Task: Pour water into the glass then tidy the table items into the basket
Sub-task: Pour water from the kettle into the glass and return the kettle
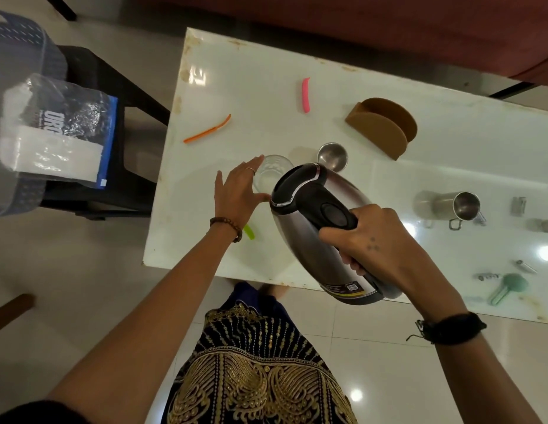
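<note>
1. Both hands were busy over the white table: the right hand had its fingers wrapped round the black handle of a steel kettle, tipped steeply toward the glass, while the left hand lay with fingers straight against the glass's near side, steadying it.
2. Kettle lid and spout covered the glass's right rim, so I could not make out any stream, and the water level was hard to judge through the clear wall.
3. A green stick was half hidden behind the left wrist.
4. At the far left, on a dark chair, a translucent basket ran off the edge; a clear plastic packet with partly readable print lay in it.
5. A small steel bowl stood just behind the kettle, a steel mug lay on its side to the right, and a brown napkin holder stood further back.
6. An orange stick and a pink one lay apart on the table.
7. Small objects at the right edge were too blurred to name.
</note>
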Demonstrator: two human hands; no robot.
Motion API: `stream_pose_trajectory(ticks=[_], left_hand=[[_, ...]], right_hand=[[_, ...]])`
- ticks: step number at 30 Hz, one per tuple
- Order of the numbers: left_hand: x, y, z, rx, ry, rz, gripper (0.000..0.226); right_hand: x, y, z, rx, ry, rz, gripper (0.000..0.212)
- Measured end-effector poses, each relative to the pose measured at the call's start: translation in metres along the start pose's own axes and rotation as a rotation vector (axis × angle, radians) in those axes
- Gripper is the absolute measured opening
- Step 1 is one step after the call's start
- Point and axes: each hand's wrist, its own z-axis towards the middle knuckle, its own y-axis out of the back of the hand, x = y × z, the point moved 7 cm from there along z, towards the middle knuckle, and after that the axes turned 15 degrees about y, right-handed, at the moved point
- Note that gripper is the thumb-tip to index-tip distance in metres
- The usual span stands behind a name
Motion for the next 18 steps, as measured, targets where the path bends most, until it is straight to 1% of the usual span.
stream_pose_trajectory(ticks=[18], left_hand=[[0.0036, 0.0002, -0.0018, 0.027, 0.079, -0.065, 0.067]], right_hand=[[0.0085, -0.0073, 0.0070, 0.014, -0.105, -0.008, 0.025]])
